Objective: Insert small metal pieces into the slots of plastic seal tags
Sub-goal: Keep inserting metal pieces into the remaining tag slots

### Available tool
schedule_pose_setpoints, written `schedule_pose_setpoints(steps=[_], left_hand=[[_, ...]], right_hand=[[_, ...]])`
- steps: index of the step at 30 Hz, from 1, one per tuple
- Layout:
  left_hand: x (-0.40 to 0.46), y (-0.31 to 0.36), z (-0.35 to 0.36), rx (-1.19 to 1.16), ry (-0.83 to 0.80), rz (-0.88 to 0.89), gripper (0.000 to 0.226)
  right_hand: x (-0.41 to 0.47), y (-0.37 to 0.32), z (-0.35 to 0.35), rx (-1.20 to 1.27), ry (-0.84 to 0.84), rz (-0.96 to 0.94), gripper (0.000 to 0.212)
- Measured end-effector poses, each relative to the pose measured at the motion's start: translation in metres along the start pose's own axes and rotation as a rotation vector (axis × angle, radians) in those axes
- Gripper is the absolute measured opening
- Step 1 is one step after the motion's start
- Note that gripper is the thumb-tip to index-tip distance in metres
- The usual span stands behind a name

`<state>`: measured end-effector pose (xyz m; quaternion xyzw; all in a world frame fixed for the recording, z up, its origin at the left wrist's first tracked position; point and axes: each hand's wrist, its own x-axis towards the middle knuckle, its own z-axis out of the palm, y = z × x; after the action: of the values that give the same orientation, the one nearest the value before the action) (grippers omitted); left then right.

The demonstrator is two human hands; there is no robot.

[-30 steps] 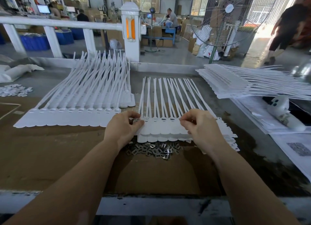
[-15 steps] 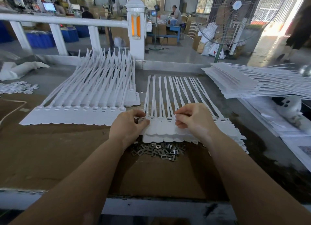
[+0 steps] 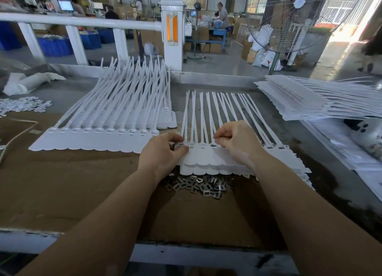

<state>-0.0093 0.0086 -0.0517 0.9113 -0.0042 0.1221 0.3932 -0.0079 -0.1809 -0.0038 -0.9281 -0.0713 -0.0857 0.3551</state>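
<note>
The left hand [image 3: 163, 151] pinches the left end of a stack of white seal tag strips [image 3: 208, 162] lying in the middle of the workbench [image 3: 62, 182], thumb on top. The right hand [image 3: 237, 143] curls over the slot row, fingertips pinched together; whether they hold a metal piece cannot be told. A heap of small metal pieces [image 3: 198, 186] lies just near of the stack, between the forearms. Another tag strip pile [image 3: 115, 118] lies to the left.
</note>
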Motion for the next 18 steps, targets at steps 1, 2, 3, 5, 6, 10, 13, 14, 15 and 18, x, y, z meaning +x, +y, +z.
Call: schedule_pose_setpoints(steps=[1,2,3,5,6,10,13,14,15,18], left_hand=[[0.000,0.000,0.000,-0.001,0.000,0.000,0.025],[0.000,0.000,0.000,-0.001,-0.001,0.001,0.025],[0.000,0.000,0.000,-0.001,-0.001,0.004,0.025],[0.000,0.000,-0.001,-0.007,-0.002,0.011,0.024],[0.000,0.000,-0.001,-0.010,-0.002,0.014,0.024],[0.000,0.000,-0.002,-0.009,-0.007,0.012,0.024],[0.000,0.000,-0.002,-0.004,-0.009,0.014,0.025],[0.000,0.000,-0.002,-0.002,-0.009,0.014,0.025],[0.000,0.001,-0.002,-0.001,-0.011,0.012,0.025],[0.000,0.001,-0.003,0.002,-0.015,0.004,0.026]], right_hand=[[0.001,0.000,0.001,-0.014,-0.016,-0.001,0.011],[0.002,-0.001,0.002,-0.024,-0.030,0.000,0.012],[0.003,-0.001,0.003,-0.030,-0.040,0.001,0.012],[0.005,-0.001,0.005,-0.032,-0.053,0.008,0.012],[0.007,-0.002,0.006,-0.035,-0.057,0.013,0.012],[0.010,-0.002,0.009,-0.057,-0.054,0.039,0.013],[0.012,0.000,0.011,-0.094,-0.068,0.059,0.014],[0.012,0.000,0.012,-0.106,-0.068,0.063,0.014],[0.012,0.000,0.012,-0.114,-0.063,0.064,0.014],[0.009,0.000,0.014,-0.153,-0.040,0.045,0.015]])
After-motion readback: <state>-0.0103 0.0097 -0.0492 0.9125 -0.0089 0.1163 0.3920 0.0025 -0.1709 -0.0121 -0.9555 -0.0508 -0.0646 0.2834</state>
